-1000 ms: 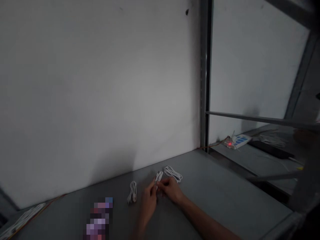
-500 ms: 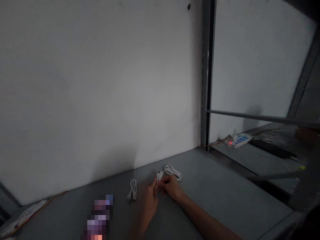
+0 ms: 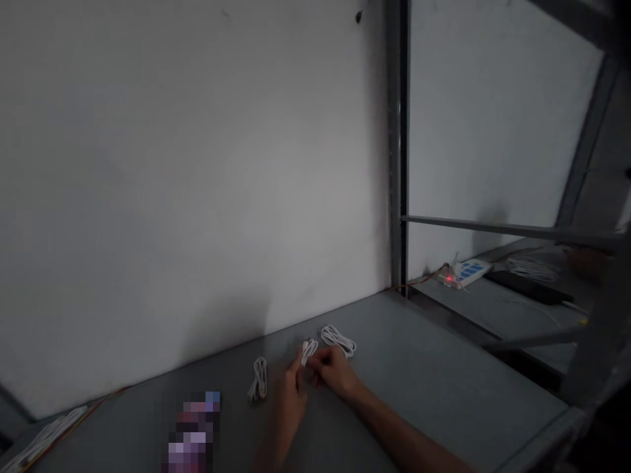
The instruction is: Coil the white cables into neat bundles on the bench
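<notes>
Your left hand (image 3: 290, 408) and right hand (image 3: 332, 372) pinch a coiled white cable (image 3: 309, 351), long axis tilted to upper right, just beside a second coil (image 3: 338, 341).

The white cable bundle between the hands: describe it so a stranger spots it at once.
On the grey table below the white wall, three white cable bundles lie in a row. Yours is the middle, smallest one, set between the left hand and right hand.

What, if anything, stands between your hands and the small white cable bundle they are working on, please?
Nothing visible does: the left hand and right hand are right at the white cable bundle, with no object between.
</notes>
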Demonstrator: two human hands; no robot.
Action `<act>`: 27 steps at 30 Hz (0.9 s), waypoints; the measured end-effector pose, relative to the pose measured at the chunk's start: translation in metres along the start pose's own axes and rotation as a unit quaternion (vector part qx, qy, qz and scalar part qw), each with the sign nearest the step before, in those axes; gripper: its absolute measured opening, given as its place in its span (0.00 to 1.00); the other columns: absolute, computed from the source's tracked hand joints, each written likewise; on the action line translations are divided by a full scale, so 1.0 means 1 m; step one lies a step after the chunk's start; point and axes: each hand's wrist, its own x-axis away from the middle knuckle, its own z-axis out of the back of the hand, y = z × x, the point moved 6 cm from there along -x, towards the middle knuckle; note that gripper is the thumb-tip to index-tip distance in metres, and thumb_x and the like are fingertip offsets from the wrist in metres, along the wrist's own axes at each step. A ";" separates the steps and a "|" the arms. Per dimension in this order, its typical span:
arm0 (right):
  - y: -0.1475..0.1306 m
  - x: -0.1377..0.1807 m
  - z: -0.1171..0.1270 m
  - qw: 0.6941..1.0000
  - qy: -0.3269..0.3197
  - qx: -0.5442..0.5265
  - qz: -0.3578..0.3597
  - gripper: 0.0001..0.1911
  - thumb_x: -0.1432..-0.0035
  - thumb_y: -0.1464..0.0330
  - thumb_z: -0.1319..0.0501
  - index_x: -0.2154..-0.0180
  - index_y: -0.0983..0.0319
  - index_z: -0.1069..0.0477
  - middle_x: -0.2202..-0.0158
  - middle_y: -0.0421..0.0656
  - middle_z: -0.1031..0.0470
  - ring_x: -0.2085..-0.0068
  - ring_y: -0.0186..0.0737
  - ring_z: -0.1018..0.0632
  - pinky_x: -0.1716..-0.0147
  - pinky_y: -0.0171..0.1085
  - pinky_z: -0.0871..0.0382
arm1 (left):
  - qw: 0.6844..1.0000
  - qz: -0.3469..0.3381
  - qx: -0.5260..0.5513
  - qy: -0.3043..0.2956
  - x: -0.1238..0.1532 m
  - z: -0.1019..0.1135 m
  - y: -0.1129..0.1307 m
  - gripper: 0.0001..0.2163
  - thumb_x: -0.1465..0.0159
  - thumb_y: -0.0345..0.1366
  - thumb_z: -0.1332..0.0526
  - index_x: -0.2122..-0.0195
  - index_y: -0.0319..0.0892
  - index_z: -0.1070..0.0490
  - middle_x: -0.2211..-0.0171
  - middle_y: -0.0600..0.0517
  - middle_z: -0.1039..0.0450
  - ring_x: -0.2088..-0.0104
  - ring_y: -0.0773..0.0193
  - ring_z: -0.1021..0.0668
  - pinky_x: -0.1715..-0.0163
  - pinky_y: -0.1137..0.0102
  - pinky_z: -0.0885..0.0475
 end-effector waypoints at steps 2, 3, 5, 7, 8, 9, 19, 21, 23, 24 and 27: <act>0.000 0.000 -0.001 1.000 0.000 -0.006 -0.020 0.17 0.45 0.64 0.41 0.83 0.62 0.33 0.85 0.38 0.32 0.84 0.33 0.31 0.82 0.32 0.35 | 1.000 -0.006 -0.009 -0.007 0.000 -0.002 -0.003 0.25 0.35 0.34 0.53 0.40 0.34 0.31 0.53 0.38 0.20 0.55 0.49 0.19 0.52 0.59 0.27; 0.000 0.000 -0.002 1.000 -0.002 -0.011 -0.028 0.16 0.46 0.65 0.42 0.83 0.62 0.33 0.85 0.38 0.32 0.83 0.33 0.31 0.82 0.32 0.35 | 1.000 -0.011 -0.013 -0.008 -0.001 -0.002 -0.003 0.25 0.36 0.33 0.53 0.40 0.34 0.32 0.52 0.37 0.21 0.54 0.49 0.19 0.52 0.59 0.27; -0.001 0.001 -0.003 0.999 -0.006 -0.028 -0.037 0.14 0.46 0.66 0.42 0.82 0.62 0.32 0.84 0.38 0.31 0.83 0.33 0.30 0.81 0.32 0.35 | 1.000 -0.013 -0.020 -0.008 0.000 -0.002 -0.003 0.26 0.37 0.31 0.52 0.39 0.34 0.33 0.50 0.38 0.22 0.51 0.49 0.21 0.51 0.60 0.27; 0.000 0.001 -0.004 0.998 -0.005 -0.048 -0.051 0.14 0.45 0.64 0.41 0.80 0.62 0.32 0.84 0.38 0.31 0.83 0.33 0.30 0.82 0.32 0.36 | 0.999 -0.004 -0.030 -0.009 0.000 -0.001 0.000 0.26 0.38 0.30 0.50 0.38 0.35 0.34 0.51 0.39 0.21 0.51 0.49 0.21 0.51 0.60 0.27; 0.001 0.002 -0.005 0.997 -0.004 -0.056 -0.059 0.16 0.44 0.62 0.41 0.80 0.62 0.32 0.84 0.38 0.31 0.83 0.33 0.30 0.82 0.32 0.36 | 0.999 0.001 -0.034 -0.013 0.001 0.000 0.001 0.26 0.38 0.30 0.50 0.38 0.36 0.34 0.51 0.40 0.21 0.52 0.50 0.20 0.51 0.60 0.27; 0.002 0.002 -0.004 0.996 -0.004 -0.060 -0.063 0.18 0.43 0.59 0.41 0.80 0.62 0.32 0.84 0.38 0.31 0.83 0.33 0.30 0.82 0.32 0.36 | 0.999 0.004 -0.035 -0.016 0.001 0.000 0.004 0.27 0.39 0.29 0.50 0.38 0.37 0.34 0.52 0.41 0.20 0.53 0.50 0.20 0.51 0.60 0.27; 0.003 0.002 -0.005 1.000 -0.023 -0.014 0.001 0.28 0.45 0.45 0.41 0.82 0.61 0.34 0.84 0.39 0.33 0.83 0.32 0.32 0.81 0.33 0.35 | 0.999 0.015 -0.049 -0.020 -0.001 -0.009 0.001 0.29 0.43 0.23 0.49 0.38 0.39 0.33 0.49 0.42 0.22 0.49 0.53 0.22 0.44 0.60 0.31; 0.004 0.002 -0.004 1.000 -0.014 -0.014 -0.003 0.27 0.45 0.45 0.41 0.81 0.61 0.35 0.83 0.39 0.32 0.83 0.33 0.32 0.81 0.33 0.35 | 0.997 0.019 -0.076 -0.028 -0.001 -0.013 -0.001 0.31 0.43 0.22 0.50 0.37 0.38 0.35 0.49 0.41 0.22 0.49 0.52 0.22 0.44 0.60 0.31; 0.004 0.003 -0.004 1.000 -0.010 -0.015 -0.004 0.27 0.44 0.46 0.41 0.81 0.60 0.36 0.83 0.39 0.33 0.83 0.33 0.33 0.81 0.33 0.35 | 0.996 0.017 -0.083 -0.031 -0.001 -0.015 -0.002 0.31 0.42 0.21 0.51 0.36 0.38 0.37 0.48 0.41 0.23 0.48 0.53 0.23 0.44 0.61 0.31; 0.003 0.003 -0.003 1.000 -0.010 -0.014 -0.003 0.27 0.44 0.46 0.41 0.81 0.60 0.36 0.83 0.39 0.33 0.83 0.33 0.33 0.80 0.33 0.35 | 0.996 0.011 -0.079 -0.033 -0.001 -0.015 -0.002 0.31 0.42 0.21 0.52 0.36 0.39 0.37 0.47 0.41 0.23 0.48 0.54 0.23 0.44 0.62 0.32; 0.002 0.003 -0.004 1.000 -0.018 -0.011 -0.011 0.27 0.44 0.46 0.41 0.81 0.60 0.35 0.84 0.39 0.33 0.82 0.33 0.32 0.80 0.34 0.34 | 0.998 -0.006 -0.057 -0.037 0.001 -0.015 -0.002 0.30 0.41 0.23 0.51 0.36 0.39 0.37 0.45 0.42 0.25 0.47 0.55 0.24 0.43 0.64 0.32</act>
